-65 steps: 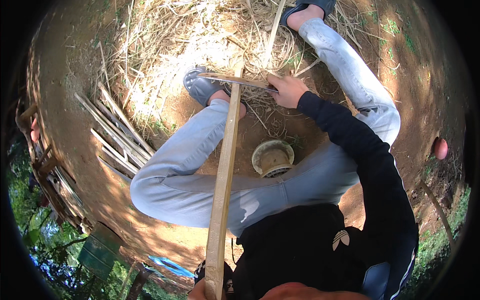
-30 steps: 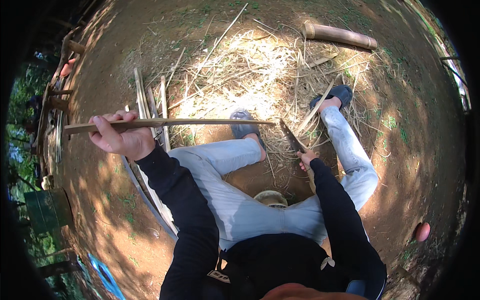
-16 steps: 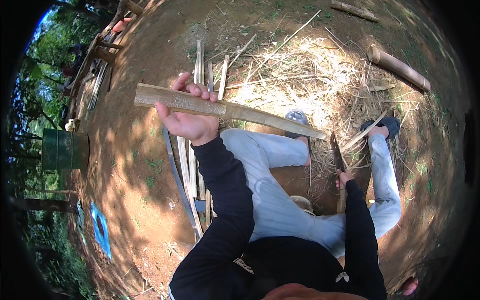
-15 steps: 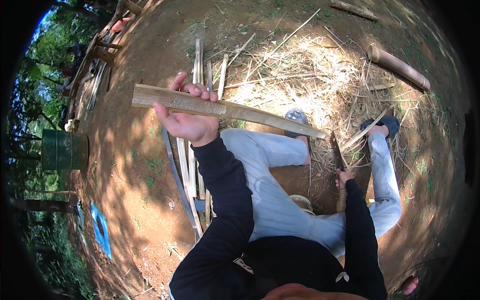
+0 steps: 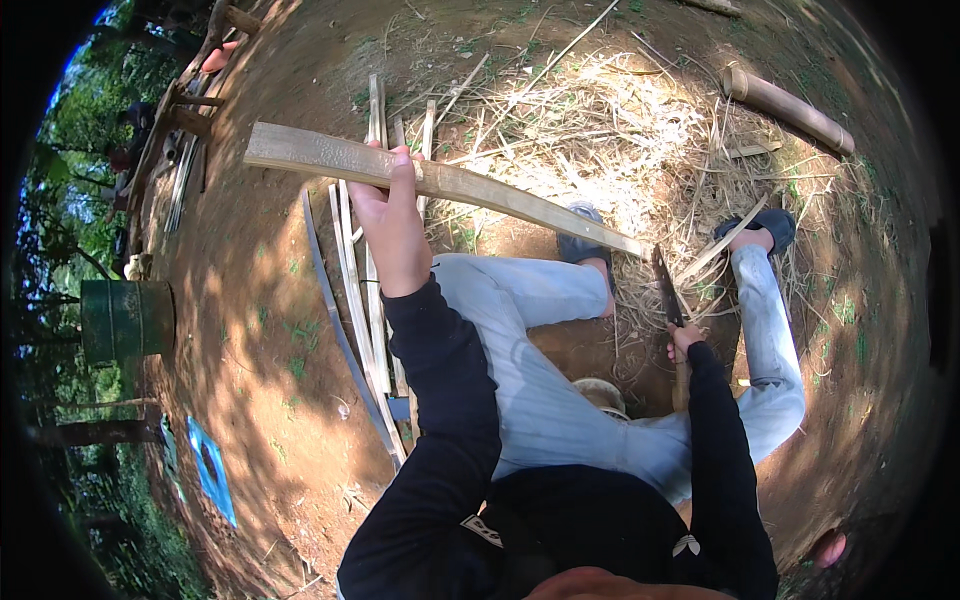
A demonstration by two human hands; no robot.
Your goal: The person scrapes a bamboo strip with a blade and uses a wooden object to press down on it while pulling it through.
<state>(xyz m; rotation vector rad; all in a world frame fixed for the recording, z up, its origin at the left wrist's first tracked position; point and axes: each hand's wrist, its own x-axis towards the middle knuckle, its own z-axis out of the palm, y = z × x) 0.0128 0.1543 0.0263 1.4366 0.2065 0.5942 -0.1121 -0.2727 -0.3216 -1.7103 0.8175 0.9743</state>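
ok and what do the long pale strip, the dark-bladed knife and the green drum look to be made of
Long pale flat strip: probably split bamboo, bare; a node-like ridge crosses it.
Knife with dark narrow blade: likely metal, dull and darkened, its light brown handle apparently wood.
Green cylindrical drum: perhaps painted metal, from its ringed side, though plastic can't be ruled out.

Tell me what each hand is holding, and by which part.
Left hand: the strip, gripped between its middle and the end at picture left. Right hand: the knife, by its handle.
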